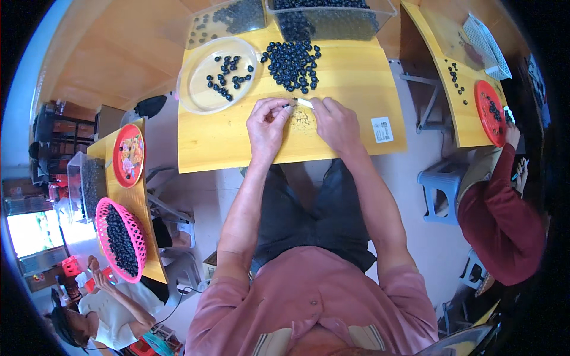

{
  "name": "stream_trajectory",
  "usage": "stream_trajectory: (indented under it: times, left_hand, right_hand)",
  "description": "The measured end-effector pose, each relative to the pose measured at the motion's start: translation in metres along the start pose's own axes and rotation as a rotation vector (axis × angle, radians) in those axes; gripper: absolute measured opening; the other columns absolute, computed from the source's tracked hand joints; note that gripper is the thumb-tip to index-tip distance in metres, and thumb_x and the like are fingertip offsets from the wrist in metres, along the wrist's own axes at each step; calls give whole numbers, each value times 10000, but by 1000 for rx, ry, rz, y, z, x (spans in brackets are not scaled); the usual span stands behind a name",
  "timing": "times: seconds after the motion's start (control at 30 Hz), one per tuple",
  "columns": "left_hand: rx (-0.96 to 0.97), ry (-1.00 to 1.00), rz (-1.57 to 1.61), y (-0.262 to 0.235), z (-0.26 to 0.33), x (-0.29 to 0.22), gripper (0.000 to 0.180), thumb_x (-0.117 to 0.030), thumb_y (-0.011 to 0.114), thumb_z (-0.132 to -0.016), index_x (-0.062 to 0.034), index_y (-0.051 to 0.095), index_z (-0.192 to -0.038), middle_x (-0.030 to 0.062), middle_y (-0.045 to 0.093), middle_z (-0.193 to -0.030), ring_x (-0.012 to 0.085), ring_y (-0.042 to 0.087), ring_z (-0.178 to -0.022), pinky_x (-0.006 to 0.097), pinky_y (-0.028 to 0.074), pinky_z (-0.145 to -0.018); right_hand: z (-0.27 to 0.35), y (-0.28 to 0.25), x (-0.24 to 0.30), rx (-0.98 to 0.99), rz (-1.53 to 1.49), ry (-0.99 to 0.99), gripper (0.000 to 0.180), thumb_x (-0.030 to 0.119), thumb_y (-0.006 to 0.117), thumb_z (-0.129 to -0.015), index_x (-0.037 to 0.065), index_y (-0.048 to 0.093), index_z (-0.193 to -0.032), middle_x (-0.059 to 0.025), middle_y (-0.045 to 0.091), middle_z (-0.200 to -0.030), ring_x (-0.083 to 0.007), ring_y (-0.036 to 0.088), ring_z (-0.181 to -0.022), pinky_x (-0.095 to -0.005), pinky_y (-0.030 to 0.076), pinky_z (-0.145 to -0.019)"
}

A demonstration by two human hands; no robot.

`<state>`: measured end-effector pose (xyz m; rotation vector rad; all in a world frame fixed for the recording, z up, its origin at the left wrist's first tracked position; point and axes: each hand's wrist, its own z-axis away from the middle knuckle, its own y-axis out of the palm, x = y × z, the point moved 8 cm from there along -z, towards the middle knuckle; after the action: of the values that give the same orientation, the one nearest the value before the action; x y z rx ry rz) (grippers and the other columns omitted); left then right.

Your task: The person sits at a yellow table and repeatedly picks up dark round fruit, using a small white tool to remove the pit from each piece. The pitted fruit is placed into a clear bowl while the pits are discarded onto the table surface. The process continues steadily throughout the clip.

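At the near part of the yellow wooden table, my left hand [266, 127] pinches a small round black bead [289, 105] between thumb and fingers. My right hand [338, 123] closes around a small tool with a white shaft [304, 103], its dark tip touching or very near the bead. Brown crumbs [304, 120] lie scattered under the hands. Just beyond them a pile of shiny black beads [291, 64] rests on the wood. Left of the pile, a round clear plastic dish [186, 89] holds more beads, loosely spread.
A large clear bin [386, 13] full of beads stands at the far edge, beside a clear flat tray [205, 21]. A white label [382, 129] is stuck on the right. People sit at side tables with a pink basket [139, 249], red plates [484, 113] and a blue stool [439, 184].
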<state>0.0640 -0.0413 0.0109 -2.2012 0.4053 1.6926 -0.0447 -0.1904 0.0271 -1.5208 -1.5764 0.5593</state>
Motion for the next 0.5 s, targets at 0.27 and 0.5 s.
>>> stream_trajectory:
  times: [0.27, 0.5]
  left_hand:
    - [-250, 256, -397, -92, -31, -41, 105, -12, 787, -927, -23, 783, -1032, 83, 742, -995, 172, 700, -883, 309, 576, -821]
    - [-27, 414, -679, -60, -66, -75, 248, 9, 770, -905, -63, 771, -1141, 135, 709, -1114, 323, 681, -1064, 441, 568, -940]
  right_hand:
    - [-2, -8, 3, -53, -47, -6, 200, 56, 691, -850, 44, 718, -1047, -89, 641, -841, -276, 717, -798, -428, 608, -662]
    - [-2, -8, 0, -59, -61, 26, 176, 44, 687, -842, 52, 709, -1016, -91, 637, -832, -287, 717, -797, -445, 604, -663]
